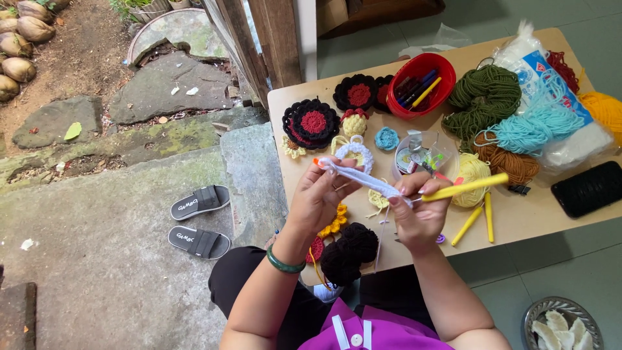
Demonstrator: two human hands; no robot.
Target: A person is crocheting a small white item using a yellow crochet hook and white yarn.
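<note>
Over the near middle of the table [518,220], the left hand [321,198] pinches a white crocheted strip [363,179] taut while the right hand [418,214] grips a yellow crochet hook [463,188] at its right end; keeping tension even would probably help each stitch.

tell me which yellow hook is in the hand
The long yellow hook held in the right hand; the other two yellow hooks lie loose on the table.

Bowl of pens [420,84] behind the hands, yarn skeins [512,116] at table's [518,220] right, sandals [199,220] left on the floor.
</note>
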